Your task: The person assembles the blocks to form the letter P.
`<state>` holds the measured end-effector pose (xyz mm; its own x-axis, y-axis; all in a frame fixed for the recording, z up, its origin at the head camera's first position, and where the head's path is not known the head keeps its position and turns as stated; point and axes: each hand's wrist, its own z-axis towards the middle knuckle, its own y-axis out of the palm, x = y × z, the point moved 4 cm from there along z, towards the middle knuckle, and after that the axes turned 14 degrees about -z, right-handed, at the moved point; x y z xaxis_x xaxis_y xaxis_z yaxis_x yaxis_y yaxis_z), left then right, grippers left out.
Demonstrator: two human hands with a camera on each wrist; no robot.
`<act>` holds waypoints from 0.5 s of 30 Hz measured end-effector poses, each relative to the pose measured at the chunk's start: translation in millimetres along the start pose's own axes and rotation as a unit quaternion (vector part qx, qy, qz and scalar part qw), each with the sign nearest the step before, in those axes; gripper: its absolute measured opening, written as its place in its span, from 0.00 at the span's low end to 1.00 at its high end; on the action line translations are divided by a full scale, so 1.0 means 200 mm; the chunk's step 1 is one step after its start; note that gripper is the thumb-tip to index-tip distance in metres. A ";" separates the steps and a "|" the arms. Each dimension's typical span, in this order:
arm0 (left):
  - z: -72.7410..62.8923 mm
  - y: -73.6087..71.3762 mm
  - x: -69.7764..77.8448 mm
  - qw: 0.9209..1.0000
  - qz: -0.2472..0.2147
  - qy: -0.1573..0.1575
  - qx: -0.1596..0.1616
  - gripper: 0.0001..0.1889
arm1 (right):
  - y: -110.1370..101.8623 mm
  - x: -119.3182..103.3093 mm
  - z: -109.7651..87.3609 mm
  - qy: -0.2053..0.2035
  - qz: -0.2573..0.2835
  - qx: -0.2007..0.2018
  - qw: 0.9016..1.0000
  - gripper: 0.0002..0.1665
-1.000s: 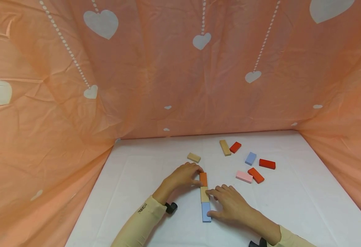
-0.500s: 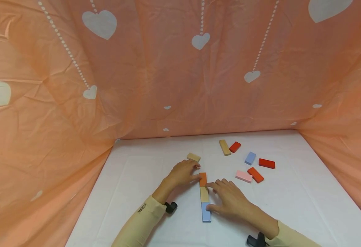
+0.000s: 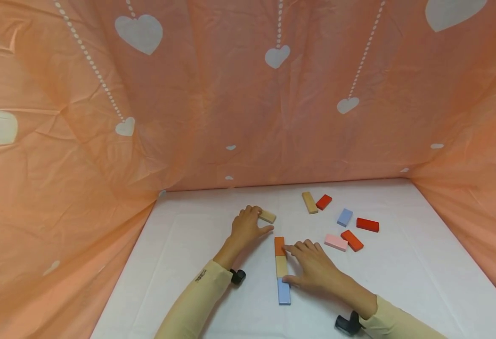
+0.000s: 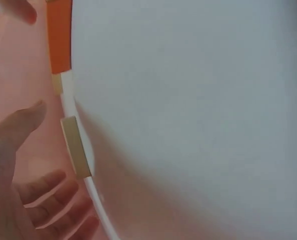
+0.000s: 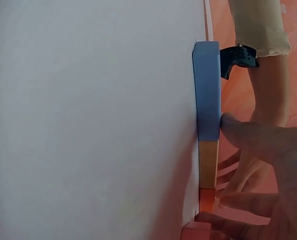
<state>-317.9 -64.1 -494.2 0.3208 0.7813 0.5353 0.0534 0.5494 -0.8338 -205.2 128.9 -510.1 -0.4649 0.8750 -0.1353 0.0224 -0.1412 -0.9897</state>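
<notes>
Block row between hands, nearer right hand.

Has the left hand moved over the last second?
Yes. Against the unmoved orange rectangular block in the head view, the left hand has gone farther back and slightly left, toward the nearest loose tan rectangular block.

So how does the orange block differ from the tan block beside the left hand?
Colour: the orange block is vivid, the tan block pale.
Position: the orange block ends a three-block row; the tan block lies apart.
Angle: the orange block follows the row; the tan block slants.
Both are rectangular, on the white surface.
</notes>
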 end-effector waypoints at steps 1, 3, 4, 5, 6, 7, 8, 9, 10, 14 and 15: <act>0.01 0.00 -0.01 1.000 -0.002 -0.006 0.000 0.35 | 0.00 0.00 0.00 0.001 0.002 -0.002 1.000 0.49; 0.01 0.00 -0.02 1.000 -0.002 -0.015 -0.001 0.36 | 0.00 0.00 0.00 0.000 0.006 -0.004 1.000 0.49; 0.02 0.00 -0.02 1.000 -0.002 -0.018 -0.003 0.36 | 0.00 0.00 0.00 0.000 0.008 -0.005 1.000 0.49; 0.02 0.00 -0.02 1.000 0.000 -0.022 -0.007 0.37 | -0.01 0.00 0.00 -0.001 0.009 -0.006 1.000 0.48; 0.02 0.00 -0.02 1.000 0.000 -0.026 -0.010 0.37 | -0.01 0.00 0.00 -0.002 0.010 -0.006 1.000 0.48; 0.03 0.01 -0.03 1.000 0.004 -0.028 -0.013 0.37 | -0.01 0.00 0.00 -0.003 0.008 -0.006 1.000 0.48; 0.03 0.01 -0.03 0.999 0.006 -0.030 -0.016 0.37 | -0.01 0.00 0.00 -0.005 0.006 -0.005 1.000 0.47; 0.04 0.01 -0.03 0.999 0.007 -0.032 -0.018 0.37 | -0.01 0.00 0.00 -0.006 0.004 -0.005 1.000 0.47; 0.04 0.01 -0.02 0.999 0.006 -0.034 -0.021 0.37 | -0.01 0.00 0.00 -0.006 0.002 -0.004 1.000 0.47; 0.06 0.01 -0.02 0.999 0.004 -0.047 -0.026 0.37 | -0.01 0.00 0.00 -0.008 -0.003 -0.005 1.000 0.48; 0.06 0.01 -0.01 0.998 0.003 -0.051 -0.027 0.37 | -0.01 0.00 0.00 -0.008 -0.003 -0.006 1.000 0.48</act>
<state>-330.0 -61.4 -496.4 0.2236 0.8117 0.5396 0.1031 0.5308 -0.8412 -205.2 128.7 -508.9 -0.4792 0.8683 -0.1286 0.0299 -0.1303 -0.9910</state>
